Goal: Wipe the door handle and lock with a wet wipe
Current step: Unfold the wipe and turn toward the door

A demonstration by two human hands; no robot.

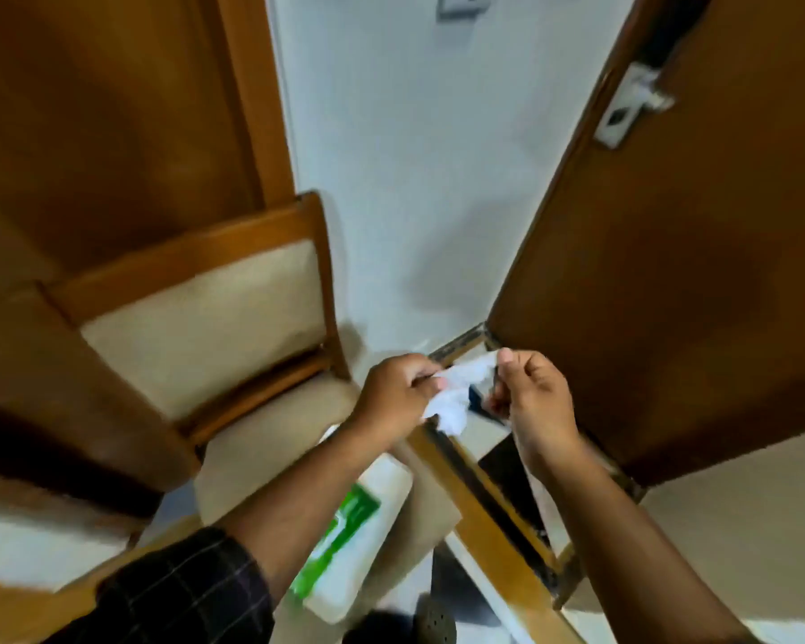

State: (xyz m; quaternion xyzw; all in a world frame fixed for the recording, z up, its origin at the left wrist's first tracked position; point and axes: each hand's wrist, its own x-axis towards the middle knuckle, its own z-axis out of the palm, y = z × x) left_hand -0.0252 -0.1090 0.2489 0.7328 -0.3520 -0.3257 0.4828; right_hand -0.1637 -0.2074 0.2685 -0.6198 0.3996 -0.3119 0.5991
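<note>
**Fingers of both hands pinch a crumpled wet wipe, well below the door handle**

Fingertips (pixel 426 381) of the left hand (pixel 393 397) are curled shut on one end of a white wet wipe (pixel 456 397), and the thumb and fingers of the right hand (pixel 533 395) pinch its other end near the top. Between the 2 hands the wipe hangs bunched and creased, with a loose fold drooping below the left knuckles. Both hands are held close together in mid-air, low in the middle of the view, with the forearms reaching up from the bottom edge. A dark checked sleeve (pixel 182 592) covers the left arm up to mid-forearm; the right forearm is bare.

Up at the top right, well apart from the hands, a metal door handle (pixel 654 93) sticks out from a silver lock plate (pixel 621 113) fixed near the edge of a brown wooden door (pixel 693 271), which stands open. Nothing touches the handle or the plate.

Under the left forearm a white and green pack of wet wipes (pixel 363 532) lies on the beige cushioned seat of a wooden chair (pixel 196 318), whose padded back faces the camera on the left. A pale wall (pixel 414 155) fills the gap between chair and door. Motion blur softens the left side.
</note>
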